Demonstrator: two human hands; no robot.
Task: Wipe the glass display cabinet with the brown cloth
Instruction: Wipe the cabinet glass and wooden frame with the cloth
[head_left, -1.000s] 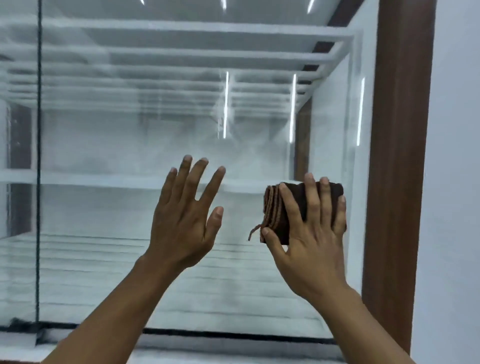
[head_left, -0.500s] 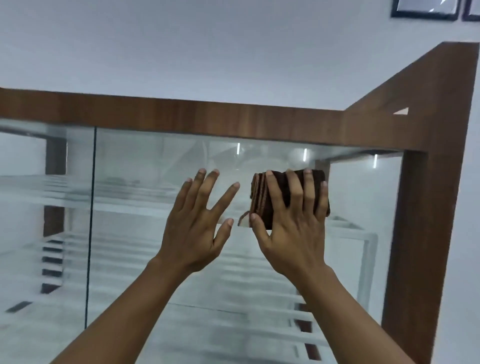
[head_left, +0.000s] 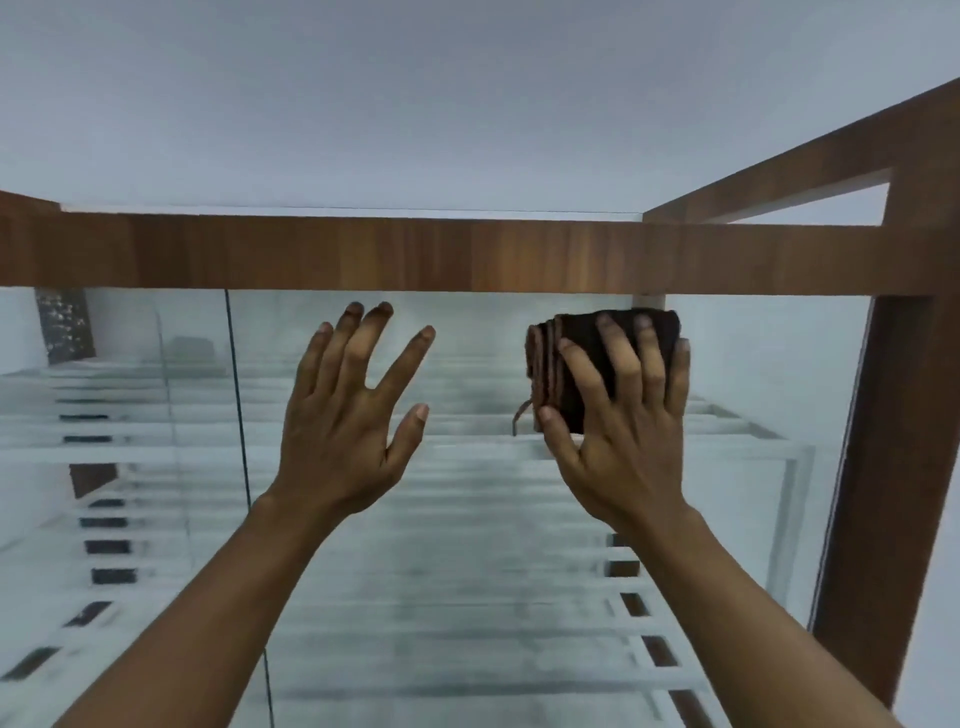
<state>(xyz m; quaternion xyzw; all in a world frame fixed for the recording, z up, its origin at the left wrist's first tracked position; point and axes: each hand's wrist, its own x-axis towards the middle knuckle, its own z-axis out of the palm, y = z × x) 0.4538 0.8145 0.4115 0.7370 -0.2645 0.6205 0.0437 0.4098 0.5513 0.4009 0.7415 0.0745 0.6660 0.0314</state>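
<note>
Gripped folded brown cloth (head_left: 545, 364) in R hand (head_left: 623, 441), on display cabinet glass (head_left: 467, 519) just under wood top rail (head_left: 415, 254), 3 o'clock of L hand (head_left: 343, 421), splayed open, empty. Risked bare-palm smears, cloth jamming at rail.

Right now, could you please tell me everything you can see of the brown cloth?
The brown cloth is dark, soft fabric folded into a thick pad; its layered edges show on the left, where a loose thread hangs down. The right hand holds it, fingers spread over its face, thumb at its lower edge, against the cabinet glass, just under the wooden top rail.
</note>
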